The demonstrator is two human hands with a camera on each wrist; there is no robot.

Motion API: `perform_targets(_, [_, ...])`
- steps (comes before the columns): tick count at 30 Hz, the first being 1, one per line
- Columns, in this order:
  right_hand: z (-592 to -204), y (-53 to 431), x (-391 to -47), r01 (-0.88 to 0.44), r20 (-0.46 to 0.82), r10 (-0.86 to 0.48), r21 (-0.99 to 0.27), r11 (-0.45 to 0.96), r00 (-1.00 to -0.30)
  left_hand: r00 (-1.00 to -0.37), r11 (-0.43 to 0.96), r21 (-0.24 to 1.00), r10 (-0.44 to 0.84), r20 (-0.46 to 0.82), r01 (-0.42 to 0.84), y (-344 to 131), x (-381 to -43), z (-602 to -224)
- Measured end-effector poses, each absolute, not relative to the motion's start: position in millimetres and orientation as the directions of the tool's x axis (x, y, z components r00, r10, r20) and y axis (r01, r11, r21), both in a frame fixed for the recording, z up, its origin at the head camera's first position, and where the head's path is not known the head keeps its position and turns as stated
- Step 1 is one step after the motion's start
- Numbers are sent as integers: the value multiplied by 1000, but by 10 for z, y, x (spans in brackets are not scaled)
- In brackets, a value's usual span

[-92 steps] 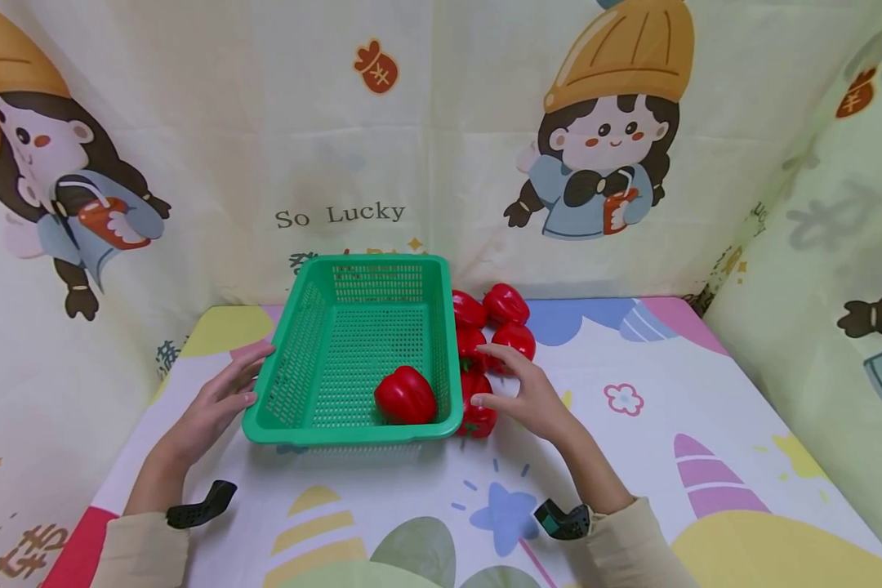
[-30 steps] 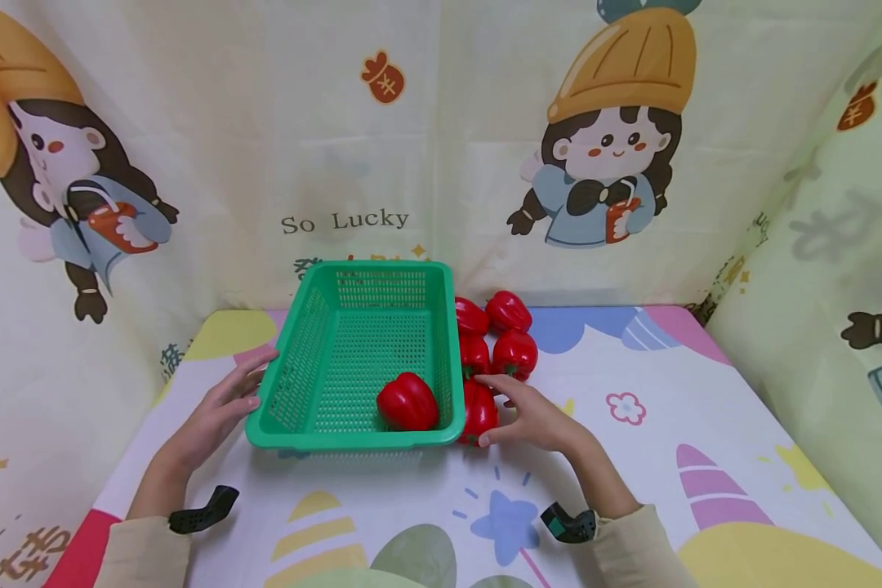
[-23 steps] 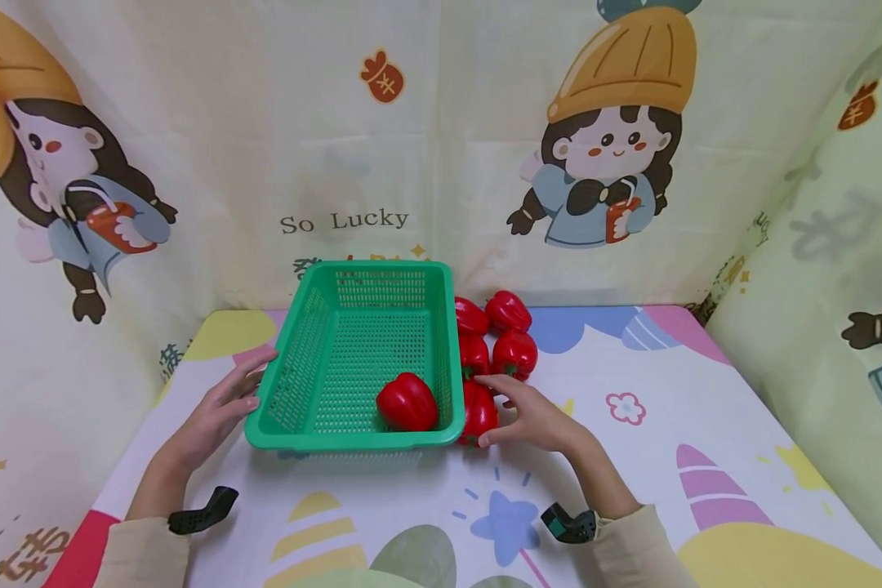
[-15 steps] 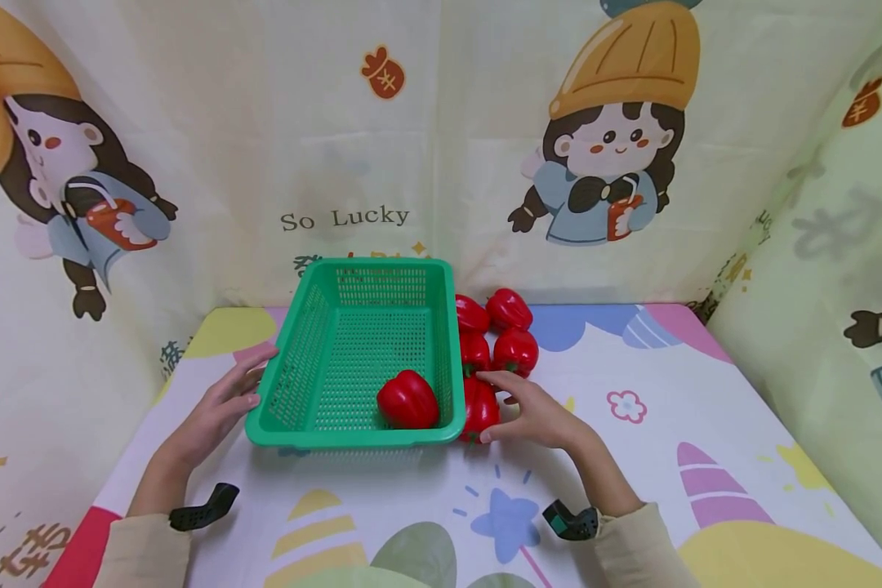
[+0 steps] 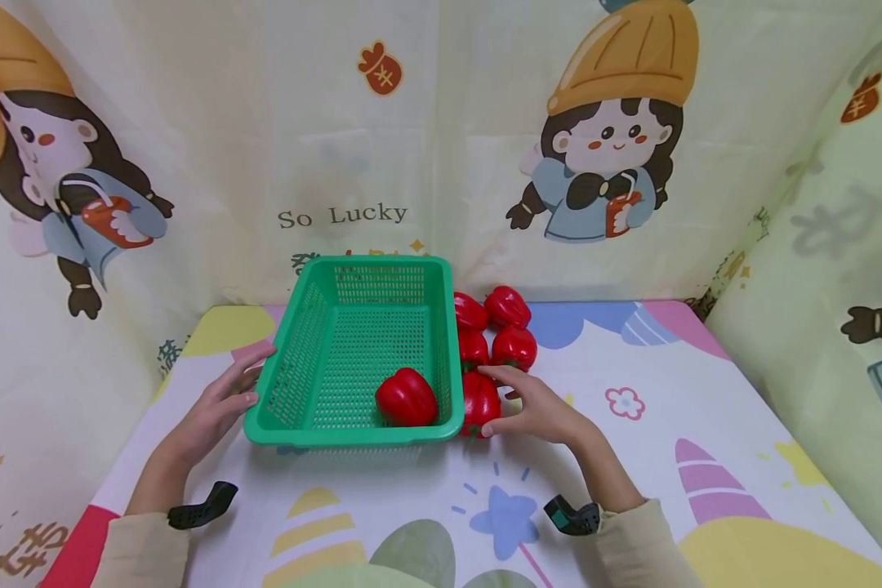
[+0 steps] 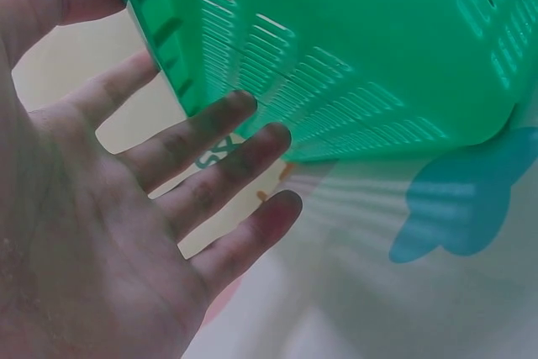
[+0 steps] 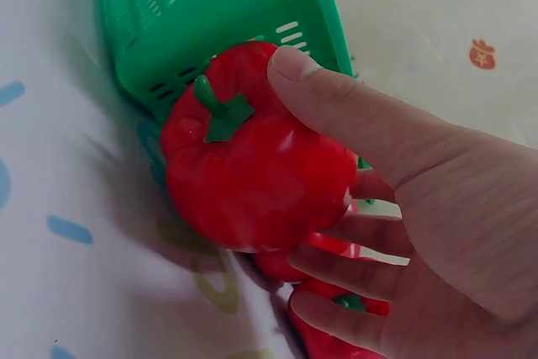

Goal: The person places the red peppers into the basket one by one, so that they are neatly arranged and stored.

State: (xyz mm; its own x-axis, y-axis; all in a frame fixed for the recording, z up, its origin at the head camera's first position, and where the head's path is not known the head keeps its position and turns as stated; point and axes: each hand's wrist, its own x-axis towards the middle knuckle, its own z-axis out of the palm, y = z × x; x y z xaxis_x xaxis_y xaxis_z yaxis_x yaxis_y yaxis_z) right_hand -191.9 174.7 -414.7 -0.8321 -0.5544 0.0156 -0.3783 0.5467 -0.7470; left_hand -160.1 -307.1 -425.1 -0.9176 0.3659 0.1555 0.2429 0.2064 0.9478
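While your right hand (image 5: 540, 408) grips one red bell pepper (image 5: 481, 400) just outside the right wall of the green perforated basket (image 5: 353, 436), your left hand (image 5: 209, 416) is positioned at the opposite side of that basket. In the right wrist view, your thumb (image 7: 345, 102) bears on the gripped pepper to one side of its green stem (image 7: 220, 113), and your other fingers reach along its far side; whether the pepper is clear of the tabletop cannot be determined. Your left fingers (image 6: 218, 176) are relaxed and spread along the basket's outer wall, with the thumb tip at the rim; you are not clasping the basket, and contact of each fingertip with the wall cannot be confirmed. A second red bell pepper (image 5: 406, 398) sits inside the basket, near its front right corner. Four further red bell peppers (image 5: 514, 349) are grouped to the right of the basket, beyond the gripped one. The basket stands on a printed tablecloth (image 5: 581, 474), in front of a cream backdrop (image 5: 478, 65) bearing cartoon figures and the words "So Lucky". You wear a black wrist device (image 5: 202, 508) at each wrist, adjacent to a beige sleeve (image 5: 143, 551).
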Motion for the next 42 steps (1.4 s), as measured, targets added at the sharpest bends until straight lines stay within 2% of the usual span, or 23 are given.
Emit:
perform_targets(27, [-4072,1900,-1961,-375,98,-506,-791,483,-857,-908,147,957,378,179,250,-3102,-1650,-4309])
perform_targets(42, [-4002,1945,-1945,-388,124,-493,-787,480,-861,-914,169,956,371,163,239,-3090,-1624,-4279])
